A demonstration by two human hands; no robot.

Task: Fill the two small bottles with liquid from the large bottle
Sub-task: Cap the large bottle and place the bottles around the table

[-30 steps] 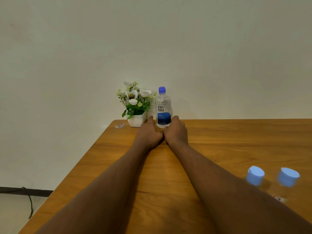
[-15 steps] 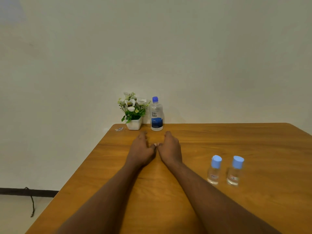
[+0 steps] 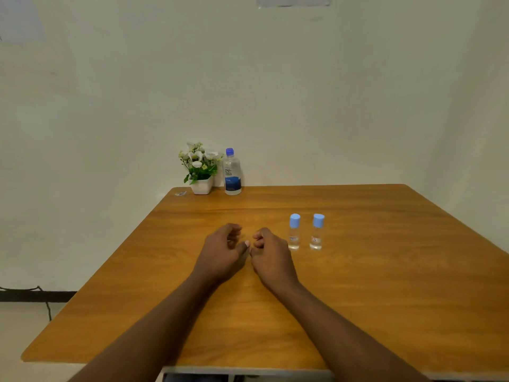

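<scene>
I see my left hand (image 3: 221, 253) and right hand (image 3: 271, 255) side by side at frame centre over the table (image 3: 385, 299), fingers loosely curled, holding nothing. Two capped small bottles (image 3: 294, 231) (image 3: 316, 232) stand just right of the right hand. The large bottle (image 3: 232, 172) stands upright at upper centre, beside a flower pot (image 3: 201, 169).

I see a plain off-white wall (image 3: 275, 92), evenly lit. Wood-grain desk (image 3: 371, 299) pushed up against it. Small white pot of flowers (image 3: 200, 169) at the desk's far-left corner. Pale floor (image 3: 22, 326) at left, dark baseboard (image 3: 35, 295), a black cable (image 3: 47, 308) trailing down.
</scene>
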